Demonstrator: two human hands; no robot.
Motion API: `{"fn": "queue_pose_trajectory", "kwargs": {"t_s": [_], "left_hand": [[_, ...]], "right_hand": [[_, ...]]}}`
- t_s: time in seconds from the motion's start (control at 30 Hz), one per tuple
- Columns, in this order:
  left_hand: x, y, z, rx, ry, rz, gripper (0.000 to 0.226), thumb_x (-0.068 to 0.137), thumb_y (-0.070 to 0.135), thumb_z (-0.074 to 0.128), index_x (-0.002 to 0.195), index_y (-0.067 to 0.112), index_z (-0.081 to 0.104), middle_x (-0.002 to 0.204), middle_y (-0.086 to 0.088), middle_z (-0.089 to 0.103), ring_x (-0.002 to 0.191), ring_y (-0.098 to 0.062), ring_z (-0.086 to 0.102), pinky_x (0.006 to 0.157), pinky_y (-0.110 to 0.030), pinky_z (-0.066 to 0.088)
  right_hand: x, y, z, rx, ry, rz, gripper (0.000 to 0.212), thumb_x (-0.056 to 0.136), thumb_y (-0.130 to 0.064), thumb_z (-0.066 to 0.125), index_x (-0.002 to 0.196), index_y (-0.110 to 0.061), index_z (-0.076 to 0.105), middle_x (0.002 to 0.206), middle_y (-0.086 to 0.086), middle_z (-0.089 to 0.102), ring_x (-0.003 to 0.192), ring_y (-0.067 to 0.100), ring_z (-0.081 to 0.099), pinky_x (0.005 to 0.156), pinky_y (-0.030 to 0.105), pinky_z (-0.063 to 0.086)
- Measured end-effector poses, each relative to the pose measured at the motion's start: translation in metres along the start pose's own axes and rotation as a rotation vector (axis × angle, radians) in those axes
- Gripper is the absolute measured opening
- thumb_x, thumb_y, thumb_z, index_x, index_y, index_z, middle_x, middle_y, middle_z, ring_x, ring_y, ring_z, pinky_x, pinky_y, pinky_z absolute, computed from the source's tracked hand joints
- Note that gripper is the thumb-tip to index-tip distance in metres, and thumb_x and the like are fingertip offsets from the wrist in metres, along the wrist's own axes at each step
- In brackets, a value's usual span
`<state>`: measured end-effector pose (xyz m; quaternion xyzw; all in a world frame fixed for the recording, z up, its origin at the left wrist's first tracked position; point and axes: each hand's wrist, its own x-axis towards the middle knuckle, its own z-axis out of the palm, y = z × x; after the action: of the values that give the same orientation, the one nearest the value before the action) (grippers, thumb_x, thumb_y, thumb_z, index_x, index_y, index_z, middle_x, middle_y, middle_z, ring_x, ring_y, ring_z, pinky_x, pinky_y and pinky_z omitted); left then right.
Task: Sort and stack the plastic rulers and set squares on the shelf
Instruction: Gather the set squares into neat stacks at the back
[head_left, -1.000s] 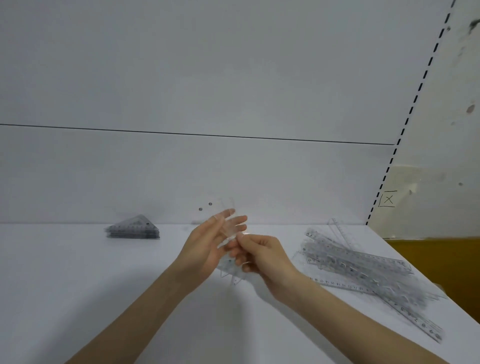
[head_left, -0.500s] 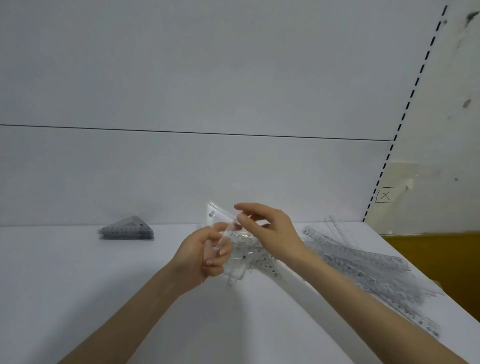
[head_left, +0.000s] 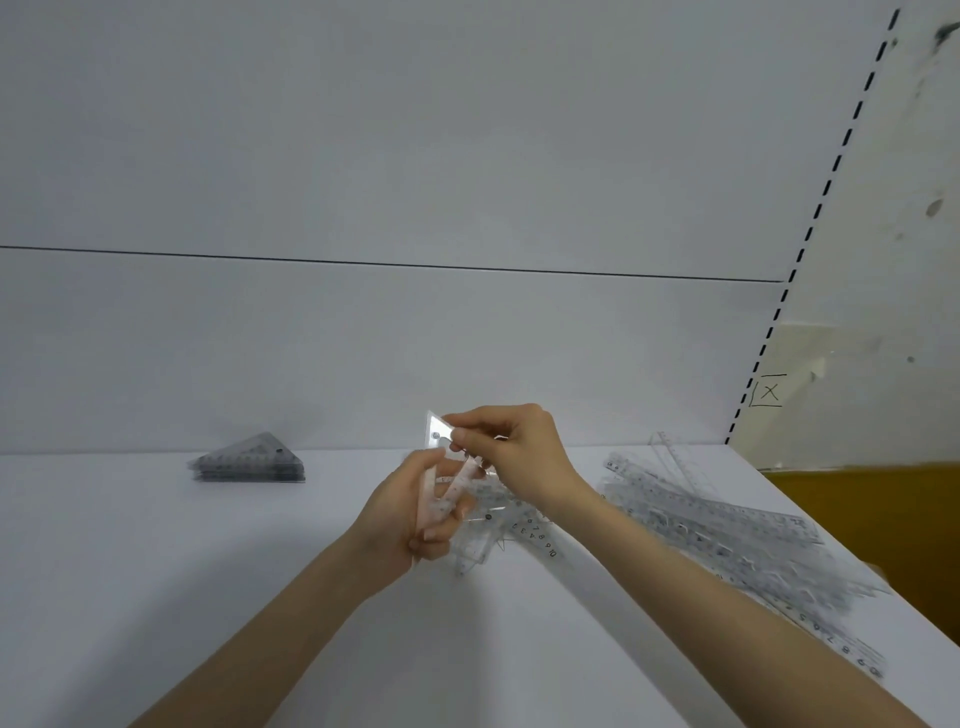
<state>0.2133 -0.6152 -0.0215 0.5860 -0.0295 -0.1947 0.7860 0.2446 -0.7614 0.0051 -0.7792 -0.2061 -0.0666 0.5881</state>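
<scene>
My left hand (head_left: 410, 512) grips a bundle of clear plastic set squares (head_left: 467, 519) over the middle of the white shelf (head_left: 156, 571). My right hand (head_left: 511, 449) pinches the top corner of one upright clear set square (head_left: 434, 431) against that bundle. A neat stack of set squares (head_left: 249, 460) lies at the back left of the shelf. A loose pile of clear rulers (head_left: 727, 530) sprawls over the right side, behind and beside my right forearm.
The shelf's white back panel (head_left: 363, 353) rises straight behind the hands. A slotted upright with black dashes (head_left: 800, 249) marks the right end. Past the shelf's right edge lies a yellow-brown surface (head_left: 883, 519).
My right hand rose from below the bundle to its top and now pinches the set square's upper corner. My left hand closed more tightly round the bundle.
</scene>
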Motion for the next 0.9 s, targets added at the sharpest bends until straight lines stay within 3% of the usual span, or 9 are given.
{"fn": "queue_pose_trajectory", "kwargs": {"t_s": [0.1,0.17,0.3,0.4,0.6,0.7,0.9], "left_hand": [[0.004,0.000,-0.008,-0.045,0.076,0.007,0.048,0.097,0.046,0.032,0.098,0.005,0.058,0.056,-0.007,0.045,0.033,-0.010,0.020,0.040,-0.012,0.013],[0.004,0.000,-0.013,-0.063,0.119,0.015,0.047,0.096,0.046,0.033,0.096,0.005,0.057,0.054,-0.006,0.045,0.032,-0.009,0.021,0.039,-0.011,0.013],[0.003,0.000,-0.023,-0.096,0.196,0.019,0.050,0.093,0.050,0.036,0.089,0.005,0.058,0.056,-0.007,0.046,0.033,-0.010,0.023,0.039,-0.010,0.017],[0.004,0.002,-0.021,-0.086,0.251,0.028,0.055,0.092,0.052,0.035,0.090,0.004,0.060,0.057,-0.008,0.048,0.034,-0.011,0.023,0.040,-0.010,0.018],[0.002,0.002,-0.018,-0.043,0.291,0.082,0.055,0.094,0.052,0.033,0.090,0.004,0.062,0.058,-0.008,0.049,0.035,-0.012,0.023,0.042,-0.012,0.016],[0.002,0.000,-0.023,-0.091,0.278,0.100,0.055,0.095,0.052,0.032,0.091,0.004,0.059,0.057,-0.008,0.048,0.034,-0.011,0.024,0.043,-0.012,0.015],[0.001,-0.004,-0.037,-0.140,0.298,0.135,0.054,0.094,0.051,0.030,0.092,0.004,0.057,0.058,-0.007,0.046,0.032,-0.011,0.025,0.042,-0.012,0.015]], "right_hand": [[0.011,0.004,-0.005,-0.202,-0.076,-0.024,0.020,0.092,-0.025,0.062,0.108,-0.021,0.073,0.097,-0.007,0.074,0.084,-0.002,0.065,0.075,0.012,0.048],[0.015,0.012,-0.021,-0.406,-0.088,-0.030,0.024,0.094,-0.028,0.059,0.114,-0.021,0.071,0.108,-0.007,0.071,0.089,-0.002,0.063,0.079,0.010,0.047],[0.006,0.039,-0.047,-0.713,-0.285,0.071,0.034,0.084,-0.038,0.072,0.114,-0.023,0.070,0.114,-0.007,0.068,0.101,0.007,0.059,0.091,0.033,0.050],[-0.001,0.049,-0.043,-0.820,-0.379,0.083,0.048,0.070,-0.051,0.078,0.111,-0.028,0.070,0.115,-0.011,0.064,0.109,0.008,0.051,0.093,0.031,0.044],[-0.001,0.051,-0.041,-0.713,-0.280,0.069,0.005,0.081,-0.025,0.075,0.084,-0.024,0.072,0.095,-0.004,0.068,0.092,0.013,0.058,0.077,0.029,0.047],[0.002,0.053,-0.048,-0.555,-0.255,0.169,0.013,0.082,-0.020,0.074,0.074,-0.023,0.064,0.085,-0.002,0.070,0.081,0.013,0.062,0.074,0.028,0.048],[0.000,0.020,-0.075,-0.053,-0.075,0.204,0.006,0.086,-0.006,0.069,0.082,-0.004,0.065,0.078,0.013,0.073,0.066,0.016,0.064,0.050,0.022,0.044]]}}
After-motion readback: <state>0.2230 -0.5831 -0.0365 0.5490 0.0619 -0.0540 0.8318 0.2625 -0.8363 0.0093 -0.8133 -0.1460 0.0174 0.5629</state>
